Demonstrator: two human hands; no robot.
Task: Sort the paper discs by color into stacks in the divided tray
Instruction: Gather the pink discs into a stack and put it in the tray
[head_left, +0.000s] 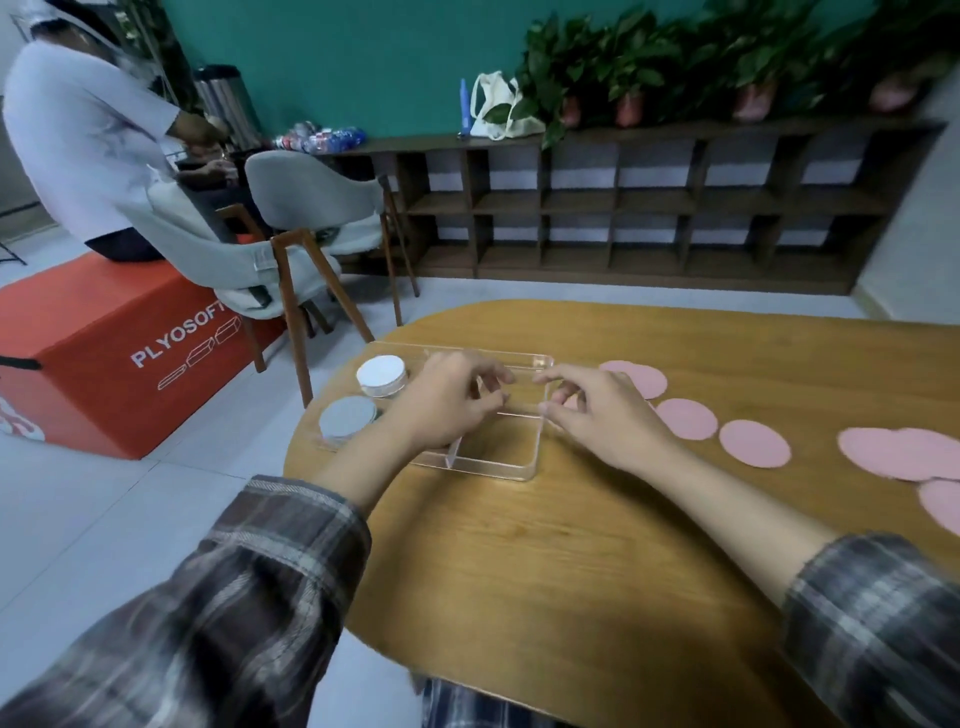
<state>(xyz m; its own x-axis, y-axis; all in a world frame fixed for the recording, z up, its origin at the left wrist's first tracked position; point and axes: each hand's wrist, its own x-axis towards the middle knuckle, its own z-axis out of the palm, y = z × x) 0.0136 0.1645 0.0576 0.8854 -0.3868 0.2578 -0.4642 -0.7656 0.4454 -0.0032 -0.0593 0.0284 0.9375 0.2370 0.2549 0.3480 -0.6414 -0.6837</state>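
here, both hands are over the clear divided tray (519, 470) at the worktop's (571, 545) left end.
the tray sits close to the rounded left edge. the white stack (382, 370) occupies its far-left compartment, the grey stack (347, 415) its near-left one. the left hand (447, 402) and right hand (597, 413) meet above the tray's middle with fingers curled; whether either grips anything cannot be told. pink discs (753, 441) lie loose right of the tray, overlapping toward the right edge. bare wood runs from the tray to the near edge. a chair (311, 208) and an orange box (104, 338) stand beyond the left edge.
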